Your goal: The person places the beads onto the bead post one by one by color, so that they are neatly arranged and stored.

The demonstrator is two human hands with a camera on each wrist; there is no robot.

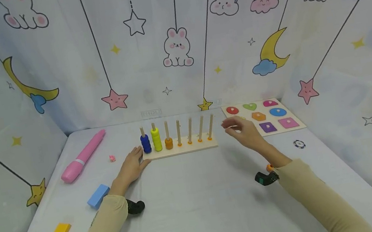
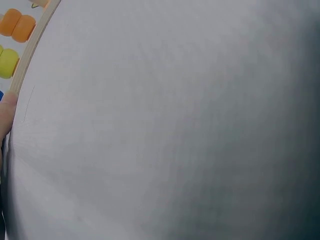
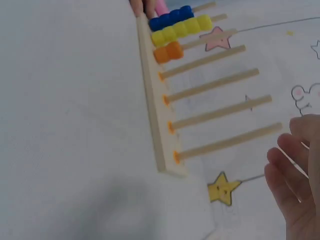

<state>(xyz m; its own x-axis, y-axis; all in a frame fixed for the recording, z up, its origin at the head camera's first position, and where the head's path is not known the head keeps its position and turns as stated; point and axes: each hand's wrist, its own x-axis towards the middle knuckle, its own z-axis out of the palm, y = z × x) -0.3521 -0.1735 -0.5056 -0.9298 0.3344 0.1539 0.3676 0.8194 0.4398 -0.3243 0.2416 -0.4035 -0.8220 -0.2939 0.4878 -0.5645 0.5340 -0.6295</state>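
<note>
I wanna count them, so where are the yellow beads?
In the head view, the yellow beads are on the second peg from the left, between the blue beads and the orange beads.

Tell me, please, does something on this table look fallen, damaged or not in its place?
Nothing looks spilled or damaged. Only the small pink piece seems a little odd: it lies alone on the white table, between the pink stick and the peg board, too small to identify.
</note>
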